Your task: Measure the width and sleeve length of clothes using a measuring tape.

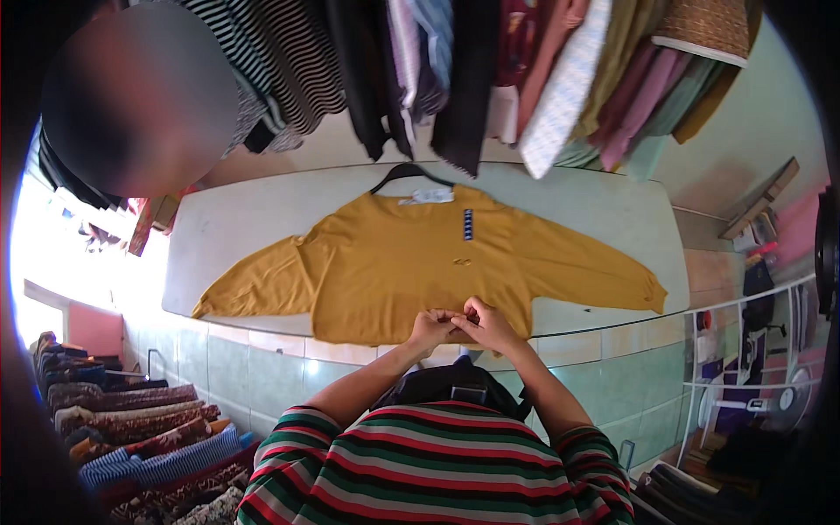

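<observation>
A mustard-yellow long-sleeved top (394,262) lies spread flat on a pale table (590,197), sleeves out to both sides. A black hanger (408,170) sticks out of its neckline, where a white tag (433,195) rests. A dark size strip (468,225) runs down the chest, with a small gold-coloured item (462,262) below it. Over the lower hem, my left hand (434,328) and my right hand (483,323) meet at the fingertips. The fingers are pinched together; whether something small is between them cannot be told.
Hanging garments (472,72) line the wall beyond the table. More clothes (164,453) hang at the lower left. A white metal rack (689,380) stands at the right, near a fan (794,397). A small dark object (587,310) lies by the table's front edge.
</observation>
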Motion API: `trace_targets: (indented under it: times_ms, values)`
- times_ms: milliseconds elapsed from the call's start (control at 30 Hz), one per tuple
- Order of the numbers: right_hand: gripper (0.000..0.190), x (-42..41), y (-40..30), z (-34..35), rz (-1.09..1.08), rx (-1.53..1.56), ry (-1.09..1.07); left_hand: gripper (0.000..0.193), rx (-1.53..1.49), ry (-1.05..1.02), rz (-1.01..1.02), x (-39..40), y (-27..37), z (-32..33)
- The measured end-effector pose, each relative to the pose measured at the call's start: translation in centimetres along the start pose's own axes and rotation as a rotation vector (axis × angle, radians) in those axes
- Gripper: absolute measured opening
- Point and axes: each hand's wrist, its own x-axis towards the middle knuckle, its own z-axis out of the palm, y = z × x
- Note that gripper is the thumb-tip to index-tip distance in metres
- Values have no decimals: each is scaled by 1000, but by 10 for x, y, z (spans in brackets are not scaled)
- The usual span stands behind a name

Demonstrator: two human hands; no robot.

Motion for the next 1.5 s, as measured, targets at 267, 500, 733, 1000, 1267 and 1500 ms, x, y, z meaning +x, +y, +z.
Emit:
trace_targets:
  times_ms: [267,500,733,1000,1267,1500]
  values:
    - [19,-13,30,13,49,-137,-88,17,926,656,386,-50,-2,-185]
    - [21,-14,33,26,176,-349,-15,17,908,965,233,-52,14,-223]
    - [24,-4,50,35,122,-381,13,14,1052,1001,329,-45,-5,-260]
    - [20,-21,60,-89,341,-734,193,17,995,962,249,-49,8,-258]
    - [24,-31,81,-99,522,-750,229,19,1020,995,224,-49,7,-256]
    - [24,-34,84,-95,459,-769,262,17,1010,1000,222,-52,10,-250]
